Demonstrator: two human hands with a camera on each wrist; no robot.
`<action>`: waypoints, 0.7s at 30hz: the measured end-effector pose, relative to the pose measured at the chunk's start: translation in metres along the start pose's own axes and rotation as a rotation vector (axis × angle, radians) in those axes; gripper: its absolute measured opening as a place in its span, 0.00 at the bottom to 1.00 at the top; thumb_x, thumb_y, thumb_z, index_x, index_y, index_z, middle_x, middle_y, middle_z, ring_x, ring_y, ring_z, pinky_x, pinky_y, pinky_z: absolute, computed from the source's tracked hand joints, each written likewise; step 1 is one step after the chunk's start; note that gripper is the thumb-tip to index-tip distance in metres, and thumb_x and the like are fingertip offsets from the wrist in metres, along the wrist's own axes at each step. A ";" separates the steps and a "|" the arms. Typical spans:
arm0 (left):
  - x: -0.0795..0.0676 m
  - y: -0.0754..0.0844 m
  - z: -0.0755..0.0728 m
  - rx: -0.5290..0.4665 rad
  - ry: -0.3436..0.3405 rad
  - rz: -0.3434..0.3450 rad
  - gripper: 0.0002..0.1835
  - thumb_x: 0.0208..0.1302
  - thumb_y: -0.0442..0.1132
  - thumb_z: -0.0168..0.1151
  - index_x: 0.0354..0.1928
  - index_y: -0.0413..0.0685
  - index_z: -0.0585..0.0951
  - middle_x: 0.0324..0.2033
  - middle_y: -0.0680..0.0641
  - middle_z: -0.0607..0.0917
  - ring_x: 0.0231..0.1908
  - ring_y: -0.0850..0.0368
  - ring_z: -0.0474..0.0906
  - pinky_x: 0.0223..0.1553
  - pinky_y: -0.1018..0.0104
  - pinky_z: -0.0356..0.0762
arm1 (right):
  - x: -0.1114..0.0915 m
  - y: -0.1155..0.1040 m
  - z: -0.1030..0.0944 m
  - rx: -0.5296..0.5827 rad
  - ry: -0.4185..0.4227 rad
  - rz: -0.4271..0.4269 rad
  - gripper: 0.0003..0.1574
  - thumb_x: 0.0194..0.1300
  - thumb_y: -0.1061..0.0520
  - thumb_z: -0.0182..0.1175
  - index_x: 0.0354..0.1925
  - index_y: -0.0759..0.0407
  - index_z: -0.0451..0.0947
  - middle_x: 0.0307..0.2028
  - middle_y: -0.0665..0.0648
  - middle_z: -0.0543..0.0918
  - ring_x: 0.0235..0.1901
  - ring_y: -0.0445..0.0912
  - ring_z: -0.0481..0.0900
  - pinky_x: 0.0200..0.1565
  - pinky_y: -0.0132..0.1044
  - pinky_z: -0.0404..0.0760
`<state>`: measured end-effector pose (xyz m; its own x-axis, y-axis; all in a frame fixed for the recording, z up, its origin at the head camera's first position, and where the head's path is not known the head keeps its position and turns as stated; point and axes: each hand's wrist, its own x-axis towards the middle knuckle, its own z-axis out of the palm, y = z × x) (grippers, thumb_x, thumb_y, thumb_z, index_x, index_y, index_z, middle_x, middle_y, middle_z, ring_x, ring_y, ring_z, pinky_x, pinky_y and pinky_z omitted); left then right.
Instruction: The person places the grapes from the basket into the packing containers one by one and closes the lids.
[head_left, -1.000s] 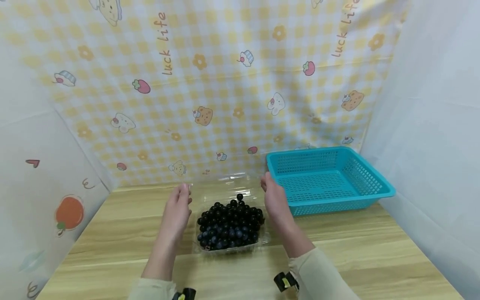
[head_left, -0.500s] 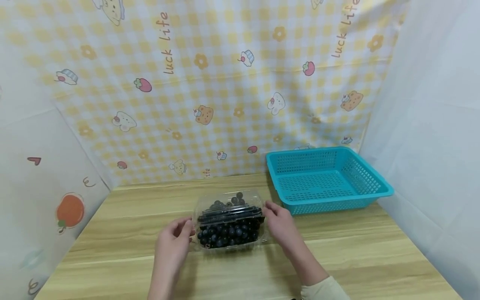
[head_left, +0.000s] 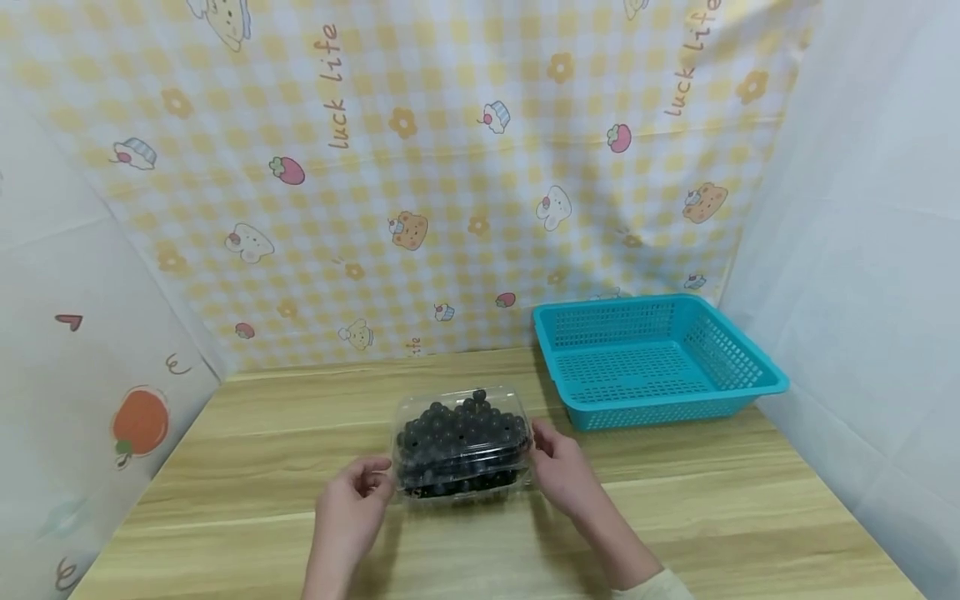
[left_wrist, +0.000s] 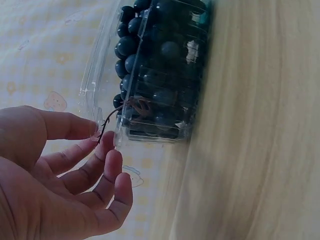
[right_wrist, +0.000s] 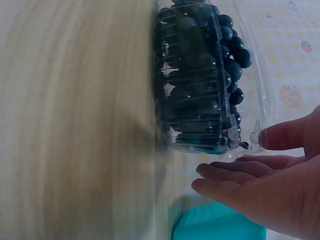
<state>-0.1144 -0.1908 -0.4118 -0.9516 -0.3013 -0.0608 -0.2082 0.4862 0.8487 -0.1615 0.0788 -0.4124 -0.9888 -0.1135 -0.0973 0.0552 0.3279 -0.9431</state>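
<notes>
A clear plastic clamshell box (left_wrist: 165,137) full of dark grapes (head_left: 465,429) stands on the table in the head view. Its hinged lid (right_wrist: 267,100) is tilted down over the fruit, with a gap at the front edge. My left hand (head_left: 351,510) pinches the lid's left front corner between thumb and fingers, other fingers loosely curled. At the right front corner, the thumb of my right hand (head_left: 562,471) presses the lid with the index finger beneath, other fingers fairly straight. In the left wrist view a thin brown stem (left_wrist: 106,122) pokes out between lid and box.
A turquoise perforated plastic basket (head_left: 645,408) sits behind and to the right of the box. The wood-grain table (head_left: 262,475) meets a yellow checked cloth (head_left: 450,167) at the back. White cloth hangs on both sides.
The lid has swung from standing back behind the grapes to forward and down over them. Both hands have come down and toward the front with it. The basket stays where it was.
</notes>
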 end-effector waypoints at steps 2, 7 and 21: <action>0.001 -0.002 0.001 0.005 -0.004 0.001 0.17 0.71 0.35 0.65 0.58 0.37 0.84 0.42 0.43 0.87 0.40 0.54 0.82 0.35 0.67 0.79 | -0.001 0.003 0.000 -0.003 -0.008 -0.001 0.37 0.78 0.64 0.51 0.80 0.72 0.59 0.74 0.77 0.70 0.69 0.69 0.77 0.59 0.50 0.88; 0.005 -0.007 0.004 0.002 -0.034 -0.008 0.21 0.70 0.34 0.65 0.62 0.35 0.80 0.42 0.41 0.83 0.37 0.54 0.82 0.33 0.64 0.81 | -0.001 0.010 -0.001 0.002 -0.024 0.009 0.39 0.77 0.66 0.53 0.81 0.69 0.57 0.72 0.80 0.71 0.72 0.70 0.74 0.57 0.50 0.89; 0.003 -0.014 0.008 -0.266 -0.273 -0.205 0.21 0.80 0.39 0.52 0.61 0.24 0.73 0.31 0.40 0.87 0.26 0.53 0.82 0.26 0.64 0.84 | 0.003 0.024 -0.014 0.210 -0.194 0.206 0.17 0.78 0.60 0.54 0.52 0.75 0.75 0.33 0.60 0.83 0.28 0.45 0.82 0.31 0.36 0.88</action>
<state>-0.1162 -0.1922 -0.4276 -0.9289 -0.1239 -0.3491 -0.3679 0.1995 0.9082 -0.1646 0.0992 -0.4306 -0.9103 -0.2474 -0.3320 0.2981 0.1649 -0.9402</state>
